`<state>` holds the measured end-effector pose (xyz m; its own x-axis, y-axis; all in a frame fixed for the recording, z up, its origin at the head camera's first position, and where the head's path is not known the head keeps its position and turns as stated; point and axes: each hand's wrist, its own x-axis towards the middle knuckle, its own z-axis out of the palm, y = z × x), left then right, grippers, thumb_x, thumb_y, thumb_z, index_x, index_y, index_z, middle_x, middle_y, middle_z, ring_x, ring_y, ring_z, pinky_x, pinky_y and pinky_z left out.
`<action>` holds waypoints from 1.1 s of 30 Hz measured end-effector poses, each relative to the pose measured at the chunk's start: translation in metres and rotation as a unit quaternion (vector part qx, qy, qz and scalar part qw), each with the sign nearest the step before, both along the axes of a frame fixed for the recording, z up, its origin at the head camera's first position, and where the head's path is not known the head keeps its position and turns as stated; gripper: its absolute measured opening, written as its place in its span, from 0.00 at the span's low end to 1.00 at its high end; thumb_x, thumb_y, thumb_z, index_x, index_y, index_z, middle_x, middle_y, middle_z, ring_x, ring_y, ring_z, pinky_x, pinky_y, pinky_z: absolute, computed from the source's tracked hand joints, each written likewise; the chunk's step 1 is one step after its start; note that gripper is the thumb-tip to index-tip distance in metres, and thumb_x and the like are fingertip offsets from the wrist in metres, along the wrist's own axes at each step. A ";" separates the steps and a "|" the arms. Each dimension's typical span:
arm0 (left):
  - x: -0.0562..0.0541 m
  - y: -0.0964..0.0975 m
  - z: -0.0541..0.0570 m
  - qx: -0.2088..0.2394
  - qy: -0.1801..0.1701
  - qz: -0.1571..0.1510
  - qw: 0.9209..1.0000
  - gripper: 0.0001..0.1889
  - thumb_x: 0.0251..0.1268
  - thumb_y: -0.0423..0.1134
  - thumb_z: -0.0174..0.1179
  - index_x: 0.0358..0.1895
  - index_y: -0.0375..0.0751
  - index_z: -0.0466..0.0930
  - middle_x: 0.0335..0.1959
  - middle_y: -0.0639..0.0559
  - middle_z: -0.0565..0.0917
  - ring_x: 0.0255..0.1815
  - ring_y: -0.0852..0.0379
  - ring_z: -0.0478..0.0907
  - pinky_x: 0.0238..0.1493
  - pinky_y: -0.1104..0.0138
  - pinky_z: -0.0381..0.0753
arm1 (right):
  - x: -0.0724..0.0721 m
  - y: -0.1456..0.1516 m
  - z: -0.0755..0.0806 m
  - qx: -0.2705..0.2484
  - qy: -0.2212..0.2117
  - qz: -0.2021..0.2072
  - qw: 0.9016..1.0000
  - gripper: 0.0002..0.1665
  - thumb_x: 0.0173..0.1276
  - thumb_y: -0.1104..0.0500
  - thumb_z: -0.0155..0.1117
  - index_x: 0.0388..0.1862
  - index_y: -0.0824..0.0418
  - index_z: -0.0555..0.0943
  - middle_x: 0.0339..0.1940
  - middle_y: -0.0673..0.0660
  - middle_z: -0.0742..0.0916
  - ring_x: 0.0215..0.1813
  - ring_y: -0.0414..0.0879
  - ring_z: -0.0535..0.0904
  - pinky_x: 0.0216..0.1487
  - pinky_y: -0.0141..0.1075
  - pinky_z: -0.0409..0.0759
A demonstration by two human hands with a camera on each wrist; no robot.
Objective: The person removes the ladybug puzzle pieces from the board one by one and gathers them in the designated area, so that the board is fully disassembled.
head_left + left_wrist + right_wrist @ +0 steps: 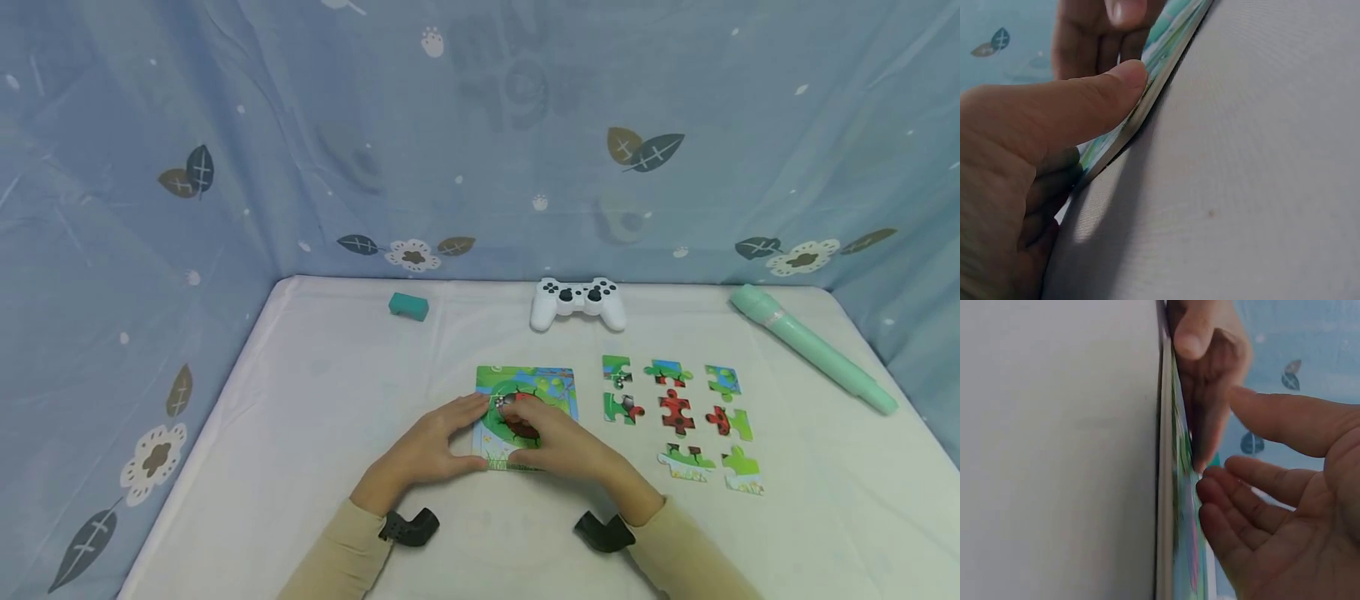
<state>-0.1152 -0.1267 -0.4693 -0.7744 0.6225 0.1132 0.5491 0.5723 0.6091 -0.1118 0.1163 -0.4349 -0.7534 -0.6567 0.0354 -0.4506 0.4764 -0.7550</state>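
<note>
A flat puzzle board (551, 379) with a ladybug on a green leaf lies in the middle of the table. My left hand (429, 442) rests at its left side, fingers extended by the edge and thumb near the front-left corner. In the left wrist view, the left thumb (1094, 100) touches the board's edge. My right hand (562, 442) is over the board's right part with loosely bent fingers, and the right wrist view shows its fingertips (1213, 515) at the board's surface. The hands hide part of the picture. Whether the right hand has a small piece beneath it, I cannot tell.
Several loose jigsaw pieces (677, 412) lie in rows to the right of the board. Behind stand a white game controller (577, 302) and a small teal block (408, 306). A mint-green microphone-shaped stick (817, 350) lies at the far right. Blue patterned cloth surrounds the table.
</note>
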 end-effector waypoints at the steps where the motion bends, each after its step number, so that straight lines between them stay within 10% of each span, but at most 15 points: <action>1: 0.000 0.000 0.000 -0.004 0.004 -0.003 1.000 0.42 0.54 0.58 0.66 0.70 0.42 0.64 0.72 0.51 0.65 0.73 0.52 0.59 0.71 0.54 0.63 | -0.001 -0.004 -0.001 0.012 0.005 -0.003 1.000 0.31 0.58 0.60 0.70 0.61 0.64 0.73 0.54 0.56 0.79 0.56 0.48 0.74 0.59 0.41 0.76; 17: -0.002 0.000 0.002 -0.013 0.026 -0.013 0.999 0.42 0.53 0.56 0.67 0.69 0.38 0.65 0.70 0.48 0.67 0.73 0.50 0.60 0.71 0.55 0.64 | 0.004 -0.016 -0.015 0.031 0.024 -0.049 0.998 0.32 0.53 0.59 0.74 0.58 0.60 0.74 0.60 0.57 0.71 0.65 0.51 0.64 0.65 0.49 0.68; 33: -0.002 0.001 -0.001 -0.020 0.023 -0.007 1.000 0.42 0.53 0.57 0.66 0.69 0.39 0.64 0.71 0.49 0.66 0.73 0.51 0.60 0.71 0.54 0.63 | 0.007 -0.013 -0.012 0.049 0.049 -0.050 0.996 0.33 0.56 0.57 0.73 0.61 0.59 0.74 0.50 0.51 0.79 0.51 0.43 0.75 0.56 0.43 0.76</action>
